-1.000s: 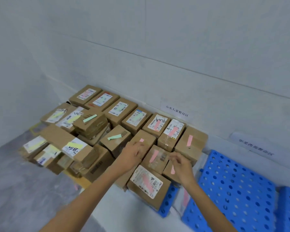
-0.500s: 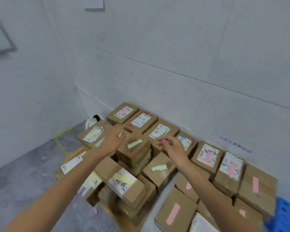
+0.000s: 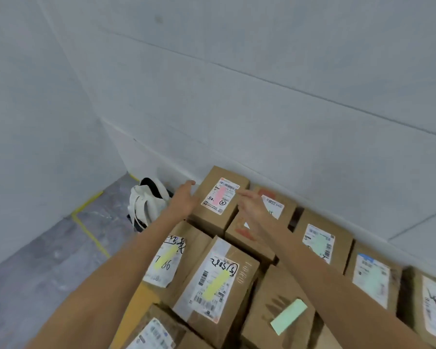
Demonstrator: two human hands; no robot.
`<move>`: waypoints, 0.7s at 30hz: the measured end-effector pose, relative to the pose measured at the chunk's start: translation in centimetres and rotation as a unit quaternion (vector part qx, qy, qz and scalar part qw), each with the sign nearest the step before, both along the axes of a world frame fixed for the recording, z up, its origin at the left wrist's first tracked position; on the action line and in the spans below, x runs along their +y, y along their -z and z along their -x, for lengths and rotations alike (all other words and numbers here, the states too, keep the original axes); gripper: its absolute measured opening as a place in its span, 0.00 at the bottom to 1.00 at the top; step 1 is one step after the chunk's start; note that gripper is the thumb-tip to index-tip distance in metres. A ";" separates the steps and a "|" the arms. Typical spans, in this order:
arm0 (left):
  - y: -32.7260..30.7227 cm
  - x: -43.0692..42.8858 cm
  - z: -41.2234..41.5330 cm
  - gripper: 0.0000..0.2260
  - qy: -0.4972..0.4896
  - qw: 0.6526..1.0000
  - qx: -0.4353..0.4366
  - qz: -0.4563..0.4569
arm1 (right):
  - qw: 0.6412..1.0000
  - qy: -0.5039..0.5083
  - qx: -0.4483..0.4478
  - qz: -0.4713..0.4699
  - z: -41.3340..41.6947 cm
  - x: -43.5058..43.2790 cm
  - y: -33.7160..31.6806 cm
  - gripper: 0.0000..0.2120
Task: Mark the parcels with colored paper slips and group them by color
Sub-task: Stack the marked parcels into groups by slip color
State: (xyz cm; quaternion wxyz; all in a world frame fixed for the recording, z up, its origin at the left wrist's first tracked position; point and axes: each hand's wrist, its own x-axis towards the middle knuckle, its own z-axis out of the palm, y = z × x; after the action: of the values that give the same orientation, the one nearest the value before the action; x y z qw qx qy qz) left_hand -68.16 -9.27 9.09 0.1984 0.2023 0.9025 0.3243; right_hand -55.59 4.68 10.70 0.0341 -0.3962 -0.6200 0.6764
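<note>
The parcel point(image 3: 208, 183) with the pink slip point(image 3: 220, 195) on its label stands at the far left end of the row along the wall point(image 3: 262, 109), in the corner. The left hand point(image 3: 184, 197) is at its left edge, fingers straight and apart, holding nothing. The right hand point(image 3: 249, 204) reaches toward the right side of the label, fingers loosely stretched, also empty. Whether any fingertip touches the box I cannot tell, the view is blurred. Nearer to the person lie two boxes, each with a yellow slip point(image 3: 217, 283), and to the right one with a green slip point(image 3: 288, 316). A white bag point(image 3: 146, 205) sits on the floor point(image 3: 48, 260) left of the parcel, near yellow tape point(image 3: 91, 235).
</note>
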 end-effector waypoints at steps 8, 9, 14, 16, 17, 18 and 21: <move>6.9 1.8 3.1 0.29 -0.035 0.996 -0.086 0.016 | 0.989 -0.054 -0.129 -0.050 6.0 0.2 4.9 0.16; 7.2 1.8 3.1 0.28 -0.037 0.996 -0.081 0.010 | 0.989 -0.050 -0.133 -0.045 6.1 0.3 5.0 0.17; 5.9 0.3 3.2 0.25 -0.072 0.995 -0.046 -0.059 | 0.996 -0.028 -0.061 -0.054 5.9 -0.4 4.4 0.16; 3.6 -0.5 2.7 0.24 -0.099 0.989 -0.024 -0.107 | 0.999 -0.019 0.002 -0.047 5.3 -0.8 2.3 0.18; 2.1 -0.8 2.2 0.23 -0.112 0.985 -0.012 -0.134 | 0.998 -0.015 0.032 -0.055 5.0 -0.9 1.1 0.19; 0.5 -1.1 1.6 0.22 -0.121 0.980 -0.001 -0.161 | 0.996 -0.014 0.057 -0.070 4.5 -1.1 -0.4 0.19; -5.0 -1.7 -1.3 0.22 -0.129 0.966 0.048 -0.219 | 0.984 -0.029 0.123 -0.124 2.0 -1.7 -4.9 0.22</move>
State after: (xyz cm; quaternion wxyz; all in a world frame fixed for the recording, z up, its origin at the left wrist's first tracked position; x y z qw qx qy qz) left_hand -66.90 -10.93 14.07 0.0617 0.1379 0.8364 0.5269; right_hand -57.61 2.94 15.63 0.1392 -0.2841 -0.7016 0.6384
